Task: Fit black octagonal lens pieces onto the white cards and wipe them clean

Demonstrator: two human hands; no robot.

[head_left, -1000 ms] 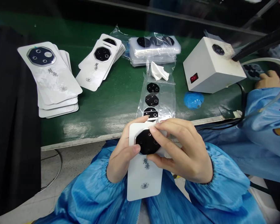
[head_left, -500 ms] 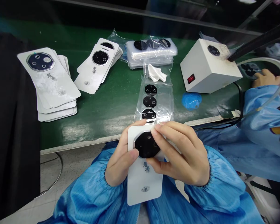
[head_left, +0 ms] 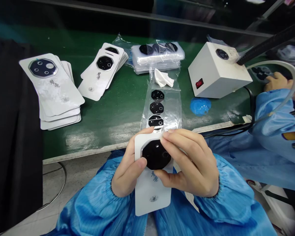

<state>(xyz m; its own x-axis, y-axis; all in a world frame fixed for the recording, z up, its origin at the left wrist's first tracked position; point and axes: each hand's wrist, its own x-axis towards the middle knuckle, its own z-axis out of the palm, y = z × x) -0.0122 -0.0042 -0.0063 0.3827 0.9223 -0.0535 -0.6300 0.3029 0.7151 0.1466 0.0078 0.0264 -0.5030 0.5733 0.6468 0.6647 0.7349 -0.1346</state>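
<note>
My left hand (head_left: pixel 129 167) grips the left side of a white phone back cover (head_left: pixel 152 193), its thumb on the left edge of a black octagonal camera lens plate (head_left: pixel 155 155). The plate lies over the ring at the cover's upper end; whether it is fully seated I cannot tell. Around the plate's right side, my right hand (head_left: pixel 191 160) is closed, fingertips at the top edge and thumb at the bottom. Just beyond my hands, several similar lens plates (head_left: pixel 156 108) lie in a column on a clear plastic sheet (head_left: pixel 172 109).
White covers with lens modules form a pile (head_left: pixel 56 95) at left and another stack (head_left: pixel 102 77) beside it. Behind stand bagged lens plates (head_left: pixel 157 57), a crumpled white cloth (head_left: pixel 163 78), a white box (head_left: pixel 217 72) and a blue patch (head_left: pixel 200 106). A co-worker's hand (head_left: pixel 277 82) is far right.
My right fingers and thumb have shifted slightly, uncovering more of the lens plate's lower edge. Both hands stay on the cover. The whole view has moved a little.
</note>
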